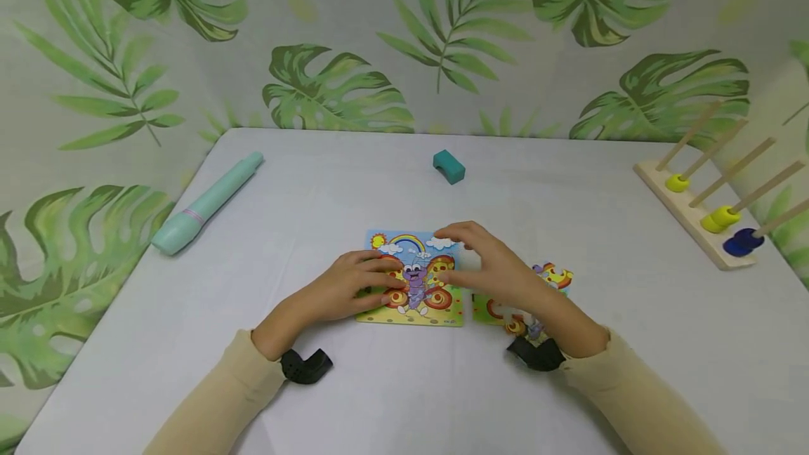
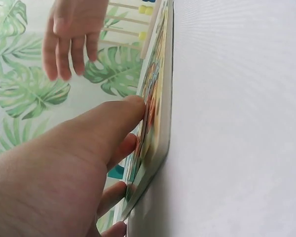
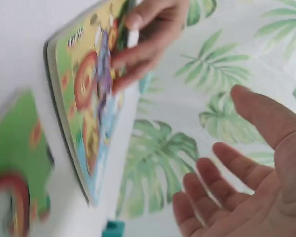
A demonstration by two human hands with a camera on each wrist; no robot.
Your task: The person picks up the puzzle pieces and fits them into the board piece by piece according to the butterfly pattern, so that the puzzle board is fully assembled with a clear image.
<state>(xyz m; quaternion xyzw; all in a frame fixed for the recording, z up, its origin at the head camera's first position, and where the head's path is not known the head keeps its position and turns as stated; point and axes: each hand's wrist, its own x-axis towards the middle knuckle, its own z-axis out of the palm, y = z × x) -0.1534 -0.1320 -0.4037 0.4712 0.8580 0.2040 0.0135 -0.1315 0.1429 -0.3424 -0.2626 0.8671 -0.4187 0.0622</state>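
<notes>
A butterfly jigsaw puzzle (image 1: pixel 430 316) with a sun and rainbow lies flat on the white table. My left hand (image 1: pixel 344 288) rests on its left part, fingers spread over the picture. In the left wrist view the thumb (image 2: pixel 130 106) touches the picture, and other fingertips lie along the board's edge. My right hand (image 1: pixel 499 269) hovers above the puzzle's right side; in the right wrist view that hand (image 3: pixel 237 197) holds nothing, fingers loosely extended. Loose puzzle pieces (image 1: pixel 556 278) and a green section (image 1: pixel 485 309) lie to the right, partly hidden by the right forearm.
Behind the puzzle sits a teal arch block (image 1: pixel 450 167). A mint-green tapered tube (image 1: pixel 211 202) lies at the left edge. On the right stands a wooden peg rack (image 1: pixel 689 216) with yellow and blue beads. Leaf-print cloth (image 1: pixel 341 90) hangs beyond the table.
</notes>
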